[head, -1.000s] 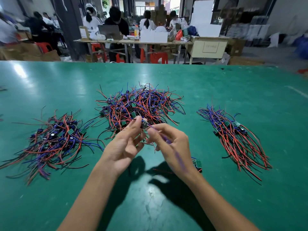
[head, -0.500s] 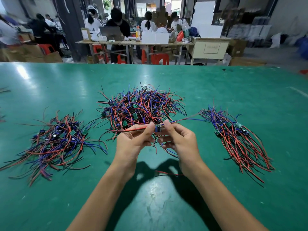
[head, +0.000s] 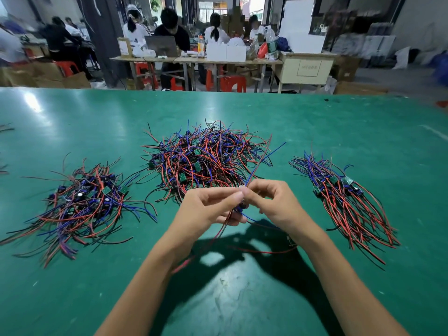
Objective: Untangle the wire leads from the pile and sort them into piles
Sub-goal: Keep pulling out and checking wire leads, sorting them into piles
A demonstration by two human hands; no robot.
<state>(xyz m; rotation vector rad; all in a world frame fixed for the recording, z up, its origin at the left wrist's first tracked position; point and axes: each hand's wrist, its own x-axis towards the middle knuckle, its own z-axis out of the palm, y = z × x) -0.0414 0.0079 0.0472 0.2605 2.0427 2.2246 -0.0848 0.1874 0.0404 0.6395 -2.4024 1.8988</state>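
- Green matting covers the worktable [head: 339, 122] that fills the head view; three heaps of wire leads lie on it in a row, well apart from one another.
- Left pile [head: 80, 204]: a loose spread of red, blue and black leads with small green boards and dark parts among them; ends fan out toward the near left.
- Middle pile [head: 206, 158]: the largest and most tangled heap, lying just beyond the hands; red, blue and black leads cross in all directions, with several small green boards showing.
- Right pile [head: 344, 204]: leads laid roughly parallel, boards grouped at the far end, red and black ends trailing toward the near right.
- Left hand [head: 206, 209]: raised above the table in front of the middle pile, fingers curled, thumb and forefinger pinching one wire lead [head: 263, 159].
- Right hand [head: 274, 204]: raised beside the left, fingertips meeting it, also pinching the same lead.
- Held lead: a blue strand and a red strand rise from the pinch toward the far right; a dark blue part sits just below the fingertips; red and black strands hang down past the left wrist.
- One further red lead [head: 264, 251] lies on the mat below the right wrist, in the hands' shadow.
- Background: several seated people [head: 169, 27] work at long tables, with red stools [head: 232, 83] and cardboard boxes nearby.
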